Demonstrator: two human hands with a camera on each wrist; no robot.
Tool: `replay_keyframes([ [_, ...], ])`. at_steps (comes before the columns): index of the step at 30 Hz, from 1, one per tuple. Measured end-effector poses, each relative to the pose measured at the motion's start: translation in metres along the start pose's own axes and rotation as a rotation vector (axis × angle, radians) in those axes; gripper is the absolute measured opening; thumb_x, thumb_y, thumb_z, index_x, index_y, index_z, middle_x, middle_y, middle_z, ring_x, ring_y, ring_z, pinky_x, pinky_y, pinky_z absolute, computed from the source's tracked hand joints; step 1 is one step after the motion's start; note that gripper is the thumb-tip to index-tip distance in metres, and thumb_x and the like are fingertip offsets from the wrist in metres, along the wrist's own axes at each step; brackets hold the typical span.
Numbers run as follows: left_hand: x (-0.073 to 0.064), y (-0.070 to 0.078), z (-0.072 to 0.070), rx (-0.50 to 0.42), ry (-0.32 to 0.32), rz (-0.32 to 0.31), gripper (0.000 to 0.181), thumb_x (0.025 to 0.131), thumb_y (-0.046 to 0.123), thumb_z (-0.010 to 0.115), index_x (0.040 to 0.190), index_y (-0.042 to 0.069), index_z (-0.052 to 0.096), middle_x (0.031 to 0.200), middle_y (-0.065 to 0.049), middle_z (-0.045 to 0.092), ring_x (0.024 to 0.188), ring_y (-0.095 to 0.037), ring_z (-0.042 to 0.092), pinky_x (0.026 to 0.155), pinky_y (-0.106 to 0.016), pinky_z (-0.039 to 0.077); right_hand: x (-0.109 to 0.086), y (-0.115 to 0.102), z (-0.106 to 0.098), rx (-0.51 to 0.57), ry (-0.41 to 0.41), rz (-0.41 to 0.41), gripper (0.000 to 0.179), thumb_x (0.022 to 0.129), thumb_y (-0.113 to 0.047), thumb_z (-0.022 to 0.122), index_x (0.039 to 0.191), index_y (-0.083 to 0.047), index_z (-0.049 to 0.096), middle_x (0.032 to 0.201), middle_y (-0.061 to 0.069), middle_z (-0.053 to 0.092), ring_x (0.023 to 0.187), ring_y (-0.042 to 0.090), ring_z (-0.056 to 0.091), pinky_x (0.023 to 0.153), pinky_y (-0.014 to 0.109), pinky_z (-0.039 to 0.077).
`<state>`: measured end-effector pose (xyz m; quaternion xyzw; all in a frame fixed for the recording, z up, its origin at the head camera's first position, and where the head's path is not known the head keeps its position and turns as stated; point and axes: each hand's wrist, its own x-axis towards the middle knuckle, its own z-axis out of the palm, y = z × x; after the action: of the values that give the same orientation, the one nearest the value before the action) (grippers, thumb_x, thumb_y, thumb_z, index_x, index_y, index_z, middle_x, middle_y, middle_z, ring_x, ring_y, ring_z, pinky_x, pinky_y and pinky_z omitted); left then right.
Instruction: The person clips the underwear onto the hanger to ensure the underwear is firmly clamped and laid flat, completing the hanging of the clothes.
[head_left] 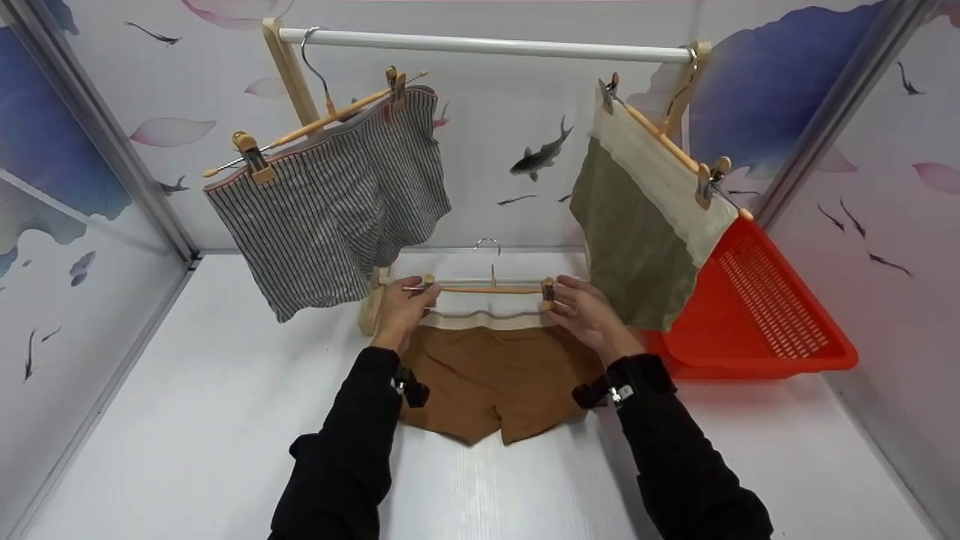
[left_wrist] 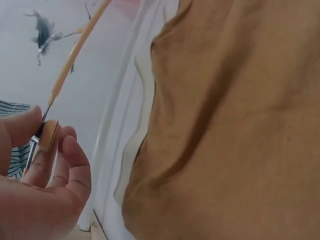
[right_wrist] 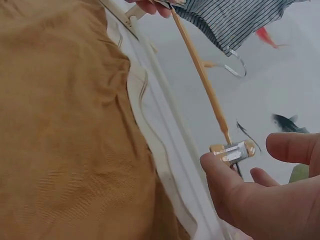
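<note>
A wooden clip hanger (head_left: 469, 289) with a metal hook is held level above brown shorts (head_left: 495, 367) with a cream waistband, which lie flat on the white table. My left hand (head_left: 401, 311) pinches the hanger's left clip (left_wrist: 48, 135) between thumb and fingers. At the other end, my right hand (head_left: 589, 311) has its fingers spread around the right clip (right_wrist: 232, 151), the thumb overlapping the clip's lower edge in the right wrist view. Both clips appear without cloth in them. The shorts' waistband (left_wrist: 134, 150) lies just below the hanger.
Striped shorts (head_left: 330, 202) hang by clips at the left of a white rail (head_left: 480, 45). Green shorts (head_left: 637, 217) with a cream waistband hang at its right. A red plastic basket (head_left: 750, 307) stands behind them on the right. Printed panels enclose the table (head_left: 187, 420).
</note>
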<state>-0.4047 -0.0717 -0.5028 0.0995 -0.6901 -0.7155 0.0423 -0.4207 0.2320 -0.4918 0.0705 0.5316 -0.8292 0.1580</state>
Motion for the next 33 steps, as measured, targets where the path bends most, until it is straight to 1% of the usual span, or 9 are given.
replay_keyframes([
  [3, 0.0, -0.006, 0.001, 0.08, 0.014, 0.011, 0.044, 0.095, 0.011, 0.073, 0.132, -0.006, 0.057, 0.114, -0.019, 0.066, 0.095, -0.022, 0.065, 0.088, -0.042, 0.054, 0.0, 0.007, -0.002, -0.054, -0.004, 0.0, 0.05, 0.107, -0.008, 0.05, 0.152, 0.003, 0.032, 0.133, 0.018, 0.052, 0.107, 0.023, 0.06, 0.115, 0.045, 0.034],
  [7, 0.0, -0.012, 0.001, 0.185, 0.024, 0.041, 0.038, 0.095, 0.011, 0.073, 0.127, -0.006, 0.061, 0.11, -0.018, 0.067, 0.094, -0.023, 0.067, 0.079, -0.033, 0.053, -0.002, 0.015, -0.003, -0.093, 0.005, 0.001, 0.046, 0.107, -0.009, 0.05, 0.149, 0.005, 0.038, 0.135, 0.021, 0.052, 0.11, 0.026, 0.06, 0.113, 0.047, 0.036],
  [14, 0.002, -0.02, 0.001, 0.272, -0.032, 0.024, 0.035, 0.098, 0.011, 0.066, 0.128, -0.006, 0.063, 0.107, -0.014, 0.067, 0.093, -0.02, 0.062, 0.077, -0.028, 0.049, -0.005, 0.021, -0.005, -0.115, 0.008, -0.008, 0.05, 0.107, -0.008, 0.05, 0.15, 0.009, 0.032, 0.112, 0.012, 0.063, 0.104, 0.024, 0.061, 0.115, 0.047, 0.034],
  [17, 0.001, -0.021, 0.001, 0.302, -0.074, 0.009, 0.037, 0.1, 0.012, 0.061, 0.134, -0.004, 0.061, 0.107, -0.014, 0.066, 0.09, -0.02, 0.06, 0.073, -0.028, 0.048, -0.008, 0.023, -0.006, -0.138, 0.009, -0.016, 0.054, 0.107, -0.008, 0.049, 0.153, 0.011, 0.026, 0.126, 0.019, 0.059, 0.119, 0.029, 0.056, 0.115, 0.045, 0.034],
  [19, 0.001, -0.021, 0.001, 0.346, -0.099, 0.014, 0.04, 0.103, 0.014, 0.058, 0.14, -0.001, 0.057, 0.111, -0.015, 0.067, 0.093, -0.023, 0.062, 0.074, -0.032, 0.049, -0.01, 0.025, -0.005, -0.168, 0.016, -0.013, 0.057, 0.107, -0.009, 0.049, 0.154, 0.011, 0.023, 0.139, 0.024, 0.051, 0.13, 0.032, 0.049, 0.116, 0.044, 0.033],
  [23, -0.001, -0.021, 0.001, 0.476, -0.107, 0.058, 0.044, 0.105, 0.019, 0.053, 0.146, 0.001, 0.053, 0.123, -0.019, 0.068, 0.11, -0.03, 0.065, 0.09, -0.042, 0.052, -0.013, 0.026, 0.0, -0.241, 0.032, -0.004, 0.063, 0.107, -0.014, 0.05, 0.157, 0.007, 0.019, 0.156, 0.023, 0.035, 0.144, 0.034, 0.035, 0.119, 0.042, 0.027],
  [26, -0.003, -0.021, 0.0, 0.589, -0.109, 0.093, 0.044, 0.106, 0.018, 0.05, 0.146, 0.002, 0.052, 0.126, -0.019, 0.067, 0.115, -0.031, 0.064, 0.096, -0.045, 0.049, -0.017, 0.026, 0.003, -0.271, 0.037, -0.011, 0.065, 0.108, -0.017, 0.051, 0.158, 0.006, 0.017, 0.157, 0.023, 0.033, 0.147, 0.032, 0.03, 0.12, 0.043, 0.022],
  [30, -0.005, -0.02, 0.0, 0.691, -0.136, 0.126, 0.045, 0.104, 0.012, 0.049, 0.149, 0.003, 0.05, 0.127, -0.018, 0.067, 0.11, -0.032, 0.064, 0.091, -0.046, 0.05, -0.019, 0.027, 0.007, -0.272, 0.048, -0.031, 0.063, 0.108, -0.015, 0.049, 0.157, 0.008, 0.017, 0.153, 0.026, 0.036, 0.144, 0.032, 0.031, 0.12, 0.044, 0.021],
  [33, -0.006, -0.021, 0.001, 0.765, -0.129, 0.177, 0.045, 0.102, 0.007, 0.054, 0.146, 0.003, 0.053, 0.13, -0.018, 0.066, 0.114, -0.034, 0.063, 0.094, -0.047, 0.05, -0.02, 0.029, 0.009, -0.286, 0.059, -0.033, 0.062, 0.108, -0.015, 0.048, 0.156, 0.008, 0.018, 0.152, 0.025, 0.037, 0.144, 0.032, 0.031, 0.12, 0.044, 0.021],
])
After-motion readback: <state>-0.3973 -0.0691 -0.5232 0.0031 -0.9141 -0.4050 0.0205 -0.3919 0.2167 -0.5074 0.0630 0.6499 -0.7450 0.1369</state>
